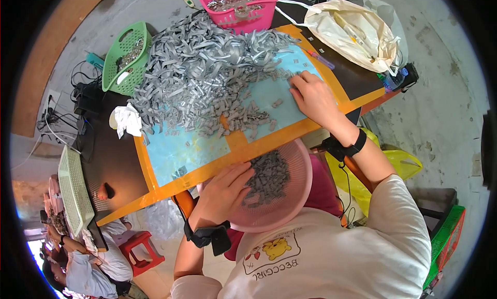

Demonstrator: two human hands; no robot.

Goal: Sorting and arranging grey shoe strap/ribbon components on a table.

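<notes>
My left hand (221, 192) lies over the table's front edge with its fingers stretched out, beside a pink plastic basket (306, 167) below the edge. Small grey strap pieces (269, 177) fill the basket's bottom. Farther right, my right hand (315, 98) rests on the blue mat (282, 110), fingers slightly bent and apart, close to a few loose grey pieces (283, 74). I see nothing held in it. A large heap of grey straps (191, 71) covers the left and far part of the mat, with short cut pieces along its near side.
Behind the heap stand a bright pink basket (266, 20) and a green basket (110, 66), both with metal parts. A cream bag (323, 27) and a pen (323, 60) are at the far right. Crumpled tissue (127, 120) sits left. Another person (90, 273) sits near a red stool (140, 252).
</notes>
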